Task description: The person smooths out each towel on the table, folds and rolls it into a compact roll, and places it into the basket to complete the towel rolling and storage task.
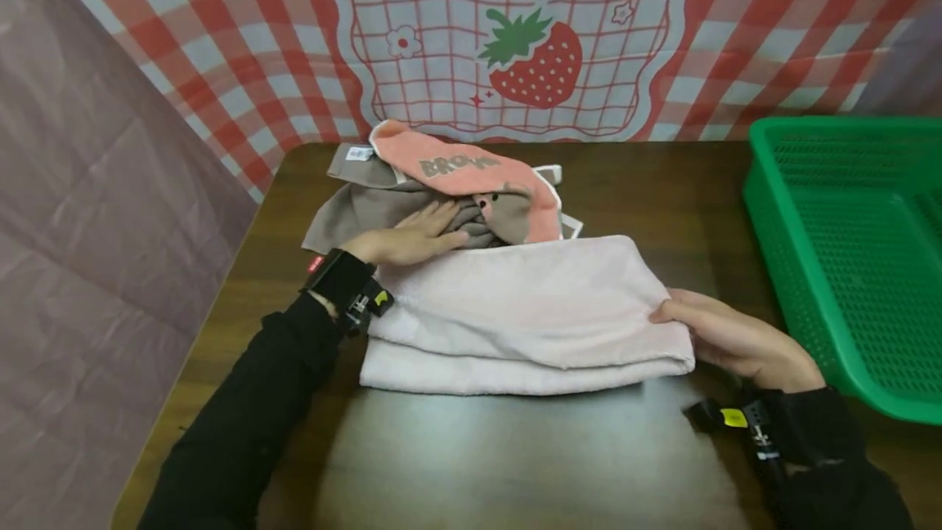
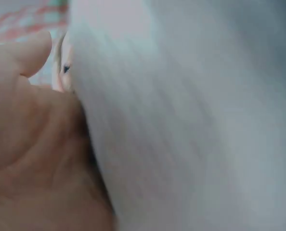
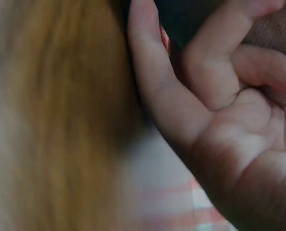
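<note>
Right, I'm watching the right hand (image 1: 736, 342) pinch the right end of the pale pink towel (image 1: 515, 293), thumb on top; its other fingers slip out of my sight underneath. From the head view I can't tell whether that end is off the wood. Left wrist camera gives me mostly a pale blur; the right one shows curled fingers beside a brown smear. Beyond the towel's far edge, a coral cloth (image 1: 412, 145) lies creased over a grey cloth (image 1: 361, 215), its printed word bending out of view, and the white tag (image 1: 359, 153) is too small to read. The left hand (image 1: 412, 244) lies over there too, fingers extended, resting on the grey.

Edges now: off the towel's right end, the green basket (image 1: 791, 268) is cut by my frame, with a strip of table (image 1: 515, 464) between. Brown tabletop spreads in front of the towel and runs out past its left end to the table's edge. Behind everything hangs the red checked cloth (image 1: 243, 39).

And the towel itself: plush, folded into layers, rumpled, its near edges stacked one below the other, long side running left to right.
</note>
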Available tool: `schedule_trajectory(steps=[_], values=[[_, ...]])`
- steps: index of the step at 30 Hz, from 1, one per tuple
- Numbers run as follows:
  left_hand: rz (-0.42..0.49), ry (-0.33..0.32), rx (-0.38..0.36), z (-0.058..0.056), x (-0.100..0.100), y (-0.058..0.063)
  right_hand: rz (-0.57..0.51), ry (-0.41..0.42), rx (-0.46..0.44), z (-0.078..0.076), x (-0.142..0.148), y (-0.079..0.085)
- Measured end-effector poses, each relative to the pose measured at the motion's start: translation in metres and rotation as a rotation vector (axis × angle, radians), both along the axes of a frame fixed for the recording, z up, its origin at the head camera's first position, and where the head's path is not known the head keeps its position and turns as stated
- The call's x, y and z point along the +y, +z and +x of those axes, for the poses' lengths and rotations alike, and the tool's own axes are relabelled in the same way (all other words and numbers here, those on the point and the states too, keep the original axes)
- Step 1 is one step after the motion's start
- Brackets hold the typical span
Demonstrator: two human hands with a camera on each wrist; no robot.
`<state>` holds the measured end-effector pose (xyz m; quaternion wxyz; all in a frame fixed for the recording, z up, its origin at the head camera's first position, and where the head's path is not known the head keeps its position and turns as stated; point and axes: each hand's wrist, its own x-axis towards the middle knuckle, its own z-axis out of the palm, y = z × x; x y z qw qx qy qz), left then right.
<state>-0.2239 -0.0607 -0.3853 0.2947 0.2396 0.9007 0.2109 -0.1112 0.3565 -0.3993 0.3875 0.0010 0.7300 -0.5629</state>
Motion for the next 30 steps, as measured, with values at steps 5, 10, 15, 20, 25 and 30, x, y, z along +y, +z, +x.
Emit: schedule_trajectory(steps=[5, 10, 15, 20, 25, 30], values=[[-0.063, 0.079, 0.083, -0.016, -0.020, -0.005, 0.018, -0.052, 0.018, -0.005, 0.014, 0.001], [-0.071, 0.070, 0.138, -0.008, -0.019, 0.008, -0.003, -0.072, 0.026, -0.006, 0.020, 0.005], [-0.089, 0.007, 0.260, 0.035, 0.030, 0.031, 0.039, -0.015, 0.066, -0.010, 0.017, 0.009], [-0.064, -0.115, 0.262, 0.096, 0.115, 0.029, 0.031, -0.030, 0.116, -0.008, 0.020, 0.013], [-0.079, -0.134, 0.207, 0.115, 0.181, 0.009, -0.080, -0.076, 0.194, -0.002, 0.015, 0.019], [-0.145, -0.180, 0.320, 0.103, 0.213, -0.009, -0.155, -0.069, 0.312, 0.001, 0.000, 0.030]])
